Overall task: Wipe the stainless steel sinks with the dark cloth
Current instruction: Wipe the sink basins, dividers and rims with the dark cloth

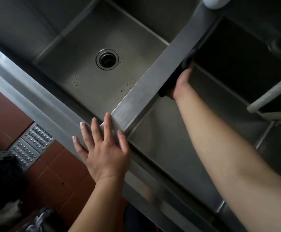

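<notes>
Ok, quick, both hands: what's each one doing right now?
Left hand: open, fingers straight, resting flat on the sink's front rim.
Right hand: presses the dark cloth against the divider's wall; grip hidden.

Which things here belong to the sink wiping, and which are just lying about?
Part of the job:
- dark cloth
- right hand, pressing it on the divider's wall
- left hand, flat on the front rim
- left sink
- right sink

Lying about:
- white rack
- floor drain grate

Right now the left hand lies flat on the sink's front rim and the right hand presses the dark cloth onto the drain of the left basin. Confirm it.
Wrong basin. The head view shows the right hand pressing the dark cloth against the divider's right-basin wall; the drain lies bare. The left hand is flat on the front rim.
</notes>
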